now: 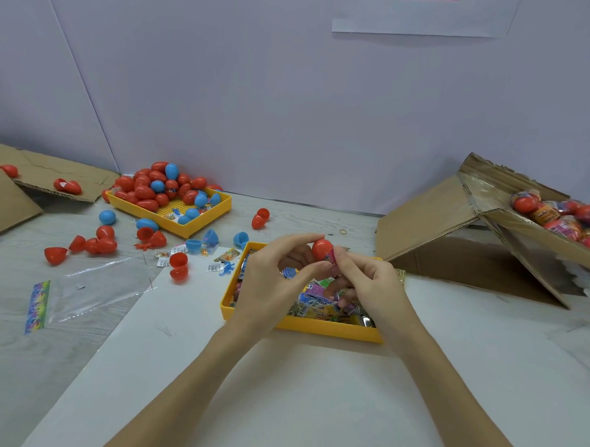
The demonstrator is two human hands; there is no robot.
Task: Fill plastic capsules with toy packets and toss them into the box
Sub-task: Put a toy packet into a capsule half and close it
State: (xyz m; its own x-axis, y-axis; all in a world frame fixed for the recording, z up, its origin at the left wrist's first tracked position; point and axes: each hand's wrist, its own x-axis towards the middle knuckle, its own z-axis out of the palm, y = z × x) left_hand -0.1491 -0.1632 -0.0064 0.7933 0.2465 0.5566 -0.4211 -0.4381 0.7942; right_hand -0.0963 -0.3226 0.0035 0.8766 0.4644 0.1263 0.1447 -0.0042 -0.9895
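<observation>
My left hand (274, 276) pinches a red capsule (322, 249) between thumb and fingertips, above a yellow tray (316, 327) full of colourful toy packets (314, 300). My right hand (368, 284) pinches a pink packet (332, 258) against the capsule's lower right side. A cardboard box (490, 211) at the right, tipped open, holds several filled red capsules (564, 218). At the back left a second yellow tray (199, 226) is heaped with red and blue capsules (160, 187).
Loose red and blue capsule halves (96, 241) and small packets lie scattered on the table left of centre. A clear plastic bag (91, 288) lies at the left. Flat cardboard (35, 178) sits at the far left. White paper (279, 391) covers the near table.
</observation>
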